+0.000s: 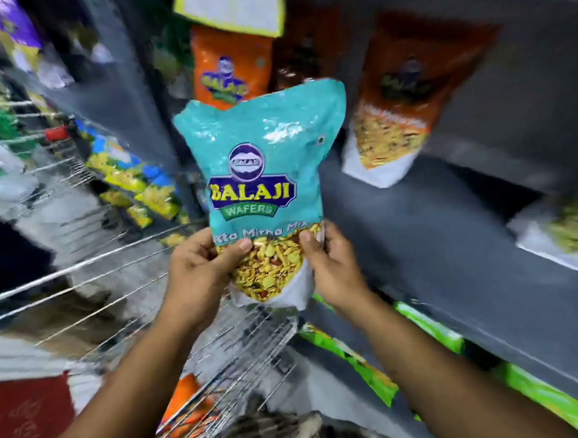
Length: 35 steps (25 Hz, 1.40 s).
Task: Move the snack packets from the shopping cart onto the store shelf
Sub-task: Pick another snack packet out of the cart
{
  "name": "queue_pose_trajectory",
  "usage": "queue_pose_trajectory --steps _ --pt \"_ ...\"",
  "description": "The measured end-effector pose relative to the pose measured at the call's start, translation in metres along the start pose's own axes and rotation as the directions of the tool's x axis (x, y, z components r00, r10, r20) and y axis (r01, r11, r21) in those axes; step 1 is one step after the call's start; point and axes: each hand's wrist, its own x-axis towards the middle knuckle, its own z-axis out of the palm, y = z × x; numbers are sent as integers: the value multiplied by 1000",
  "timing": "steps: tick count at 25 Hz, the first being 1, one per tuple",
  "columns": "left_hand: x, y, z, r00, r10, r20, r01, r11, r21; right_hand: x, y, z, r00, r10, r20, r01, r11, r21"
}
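A teal Balaji Wafers snack packet (262,173) is held upright in the middle of the view, above the wire shopping cart (117,259). My left hand (200,272) grips its lower left edge and my right hand (332,266) grips its lower right edge, thumbs on the front. The grey store shelf (431,245) lies just behind and to the right of the packet. An orange packet (231,65) and a dark orange packet (405,101) stand on that shelf. Another orange packet (186,405) lies low in the cart.
Green packets (428,328) line the shelf below at right. A white-and-green packet (566,236) lies on the shelf at far right. Blue and yellow packets (137,179) fill shelves at left beyond the cart. A yellow-edged label (232,9) hangs above. A red mat (28,419) is on the floor.
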Motion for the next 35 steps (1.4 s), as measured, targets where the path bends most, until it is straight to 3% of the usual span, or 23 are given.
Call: queue_pose_trajectory --steps 2,4,8,10,16,24,26,28,29,32,35 --pt "-2 -6 47 996 17 82 -13 999 -47 -21 -7 -36 988 -32 -149 42 997 62" --pt "-5 -17 112 979 17 205 -1 997 -76 -43 -16 -84 930 -58 -362 102 990 102" --pt "-31 -40 244 930 -65 361 101 992 -81 -77 -27 -189 662 -102 -742 165 986 12" --pt "-43 -52 293 901 -98 423 139 988 -68 -91 -29 -232 535 -156 -830 182 981 -67" --pt "-83 -72 379 878 -143 457 203 975 -87 -124 -26 -319 411 -199 -889 135 978 -157" --pt "-82 -75 388 799 -207 565 247 969 5 -131 -18 -334 377 -324 -868 69 944 -323" --pt "-77 -66 370 763 -182 621 185 981 59 -139 -12 -335 307 -417 -855 -28 895 -446" --pt "-65 -59 331 797 -148 585 77 986 145 -150 2 -329 246 -563 -789 -170 776 -607" --pt "-57 -56 300 843 -110 526 5 981 195 -151 11 -314 288 -608 -740 -211 713 -668" --pt "-29 -55 171 964 28 265 -126 924 361 -146 49 -237 579 -602 -549 -116 606 -787" --pt "-11 -58 20 992 -3 -126 67 859 508 -141 56 -165 812 -549 -199 111 479 -871"
